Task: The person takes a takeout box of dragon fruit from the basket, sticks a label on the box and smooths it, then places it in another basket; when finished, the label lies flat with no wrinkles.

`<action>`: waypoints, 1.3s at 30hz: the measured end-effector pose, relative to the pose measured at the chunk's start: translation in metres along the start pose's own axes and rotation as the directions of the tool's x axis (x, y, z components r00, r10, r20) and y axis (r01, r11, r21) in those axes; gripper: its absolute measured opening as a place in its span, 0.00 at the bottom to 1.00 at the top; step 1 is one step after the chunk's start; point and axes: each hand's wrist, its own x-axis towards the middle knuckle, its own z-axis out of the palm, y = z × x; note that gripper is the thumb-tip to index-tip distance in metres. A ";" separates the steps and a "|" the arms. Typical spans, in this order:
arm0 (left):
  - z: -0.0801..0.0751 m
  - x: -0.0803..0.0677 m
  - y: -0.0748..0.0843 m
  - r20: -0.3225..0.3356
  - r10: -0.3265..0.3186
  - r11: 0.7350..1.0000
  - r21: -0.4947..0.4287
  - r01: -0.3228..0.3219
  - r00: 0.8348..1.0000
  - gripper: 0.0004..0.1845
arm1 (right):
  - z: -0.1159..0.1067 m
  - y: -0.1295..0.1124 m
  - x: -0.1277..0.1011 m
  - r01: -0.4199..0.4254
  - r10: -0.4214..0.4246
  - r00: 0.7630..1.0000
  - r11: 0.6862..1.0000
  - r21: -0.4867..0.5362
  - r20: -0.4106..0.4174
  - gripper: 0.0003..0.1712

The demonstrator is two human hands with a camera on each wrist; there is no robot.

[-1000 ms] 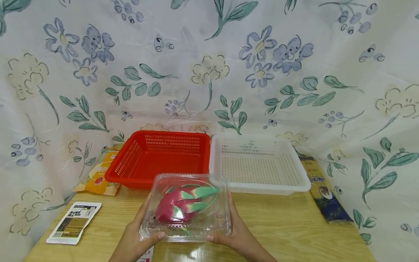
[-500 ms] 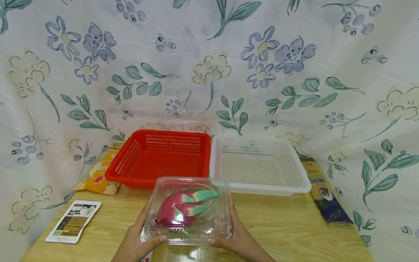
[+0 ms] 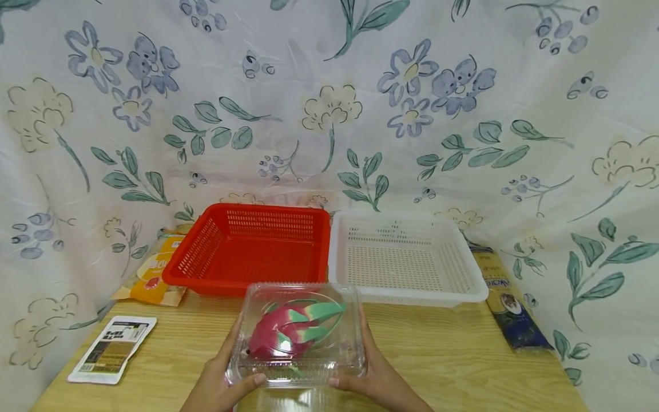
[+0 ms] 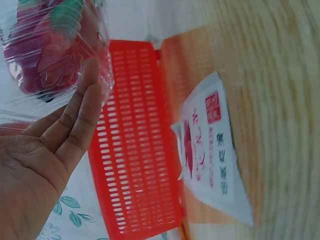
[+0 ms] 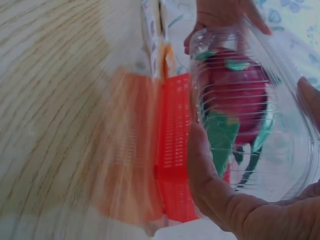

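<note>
A glossy dragon fruit (image 3: 293, 332), deep pink with green scales, lies on its side inside a clear, ribbed plastic box (image 3: 298, 372) with its lid down. The box is raised above the wooden surface (image 3: 437, 355), pinched at its ends between the thumbs and fingers of the left hand (image 3: 221, 375) and right hand (image 3: 368, 369).

Beyond it, a red basket (image 3: 270, 257) and a white basket (image 3: 393, 269) sit side by side; from the head, the box covers part of their near rims. Left of them are an orange bag (image 3: 159, 274) and a white-edged pouch (image 3: 110, 352); right, a gold-and-blue bag (image 3: 512, 306).

The left wrist view reveals a white packet (image 4: 215, 145) with red print, which the head view hardly shows. The right wrist view shows the box's ribbed side and the red basket's reflection.
</note>
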 end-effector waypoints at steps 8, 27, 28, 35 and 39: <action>0.002 0.000 0.000 0.009 -0.018 1.000 0.010 0.018 1.000 0.57 | 0.000 0.002 -0.001 -0.006 0.006 1.000 1.000 0.017 0.002 0.73; 0.006 -0.002 0.004 0.060 -0.096 0.994 -0.054 0.100 0.994 0.62 | -0.005 -0.001 -0.010 -0.052 0.052 0.999 0.998 -0.027 -0.002 0.73; 0.006 -0.002 0.004 0.063 -0.101 0.993 -0.061 0.105 0.993 0.63 | -0.005 -0.001 -0.010 -0.052 0.052 0.999 0.998 -0.023 -0.001 0.73; 0.007 -0.002 0.001 0.099 -0.101 0.990 -0.092 0.110 0.990 0.65 | -0.006 0.001 -0.013 -0.053 0.053 0.998 0.999 -0.002 0.016 0.74; 0.008 -0.002 0.000 0.120 -0.113 0.990 -0.072 0.122 0.986 0.67 | -0.006 0.002 -0.015 -0.066 0.065 0.997 0.997 0.026 0.028 0.73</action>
